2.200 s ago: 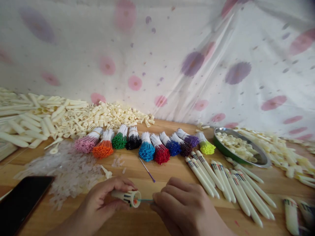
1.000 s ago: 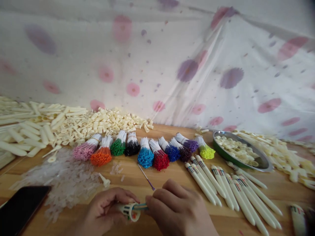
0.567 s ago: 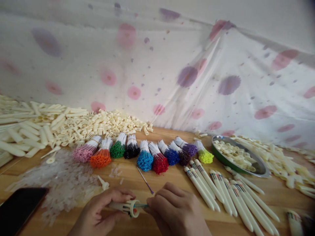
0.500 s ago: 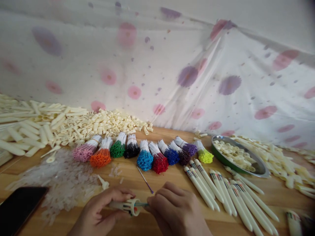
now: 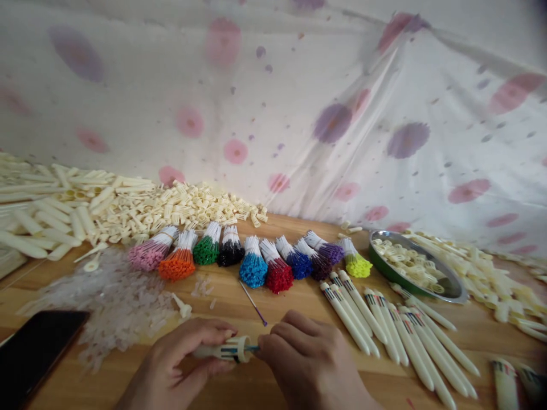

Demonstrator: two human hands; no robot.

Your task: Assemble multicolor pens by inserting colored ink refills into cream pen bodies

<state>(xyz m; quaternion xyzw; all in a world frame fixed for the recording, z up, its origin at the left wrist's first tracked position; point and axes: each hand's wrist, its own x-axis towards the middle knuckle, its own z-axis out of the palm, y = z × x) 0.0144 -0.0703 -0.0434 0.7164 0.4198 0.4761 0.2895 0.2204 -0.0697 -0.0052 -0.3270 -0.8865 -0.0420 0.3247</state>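
Note:
Low in the middle, my left hand point(image 5: 183, 361) is closed round a cream pen barrel point(image 5: 228, 349) with coloured slots, its open ring end turned to the right. Fingers of my right hand point(image 5: 305, 361) pinch a thin blue pen refill point(image 5: 253, 348), which reaches into that open end. Most of the refill is hidden by the barrel and fingers. Just beyond my hands a single purple refill point(image 5: 253, 303) lies on the wooden table point(image 5: 205, 310). Behind it stands a row of bundled refills, among them light blue point(image 5: 253, 269), red point(image 5: 278, 273) and orange point(image 5: 177, 262).
Finished-looking multicolour pens point(image 5: 410, 347) lie at right. A green-sided metal dish point(image 5: 448, 290) holds cream rings. Clear plastic bits point(image 5: 115, 296) and a black phone point(image 5: 40, 356) are at left. Cream parts point(image 5: 188, 208) pile up along the flowered sheet point(image 5: 239, 114).
The blue refill has gone further into the barrel, with less of it showing between my hands. The view has shifted slightly.

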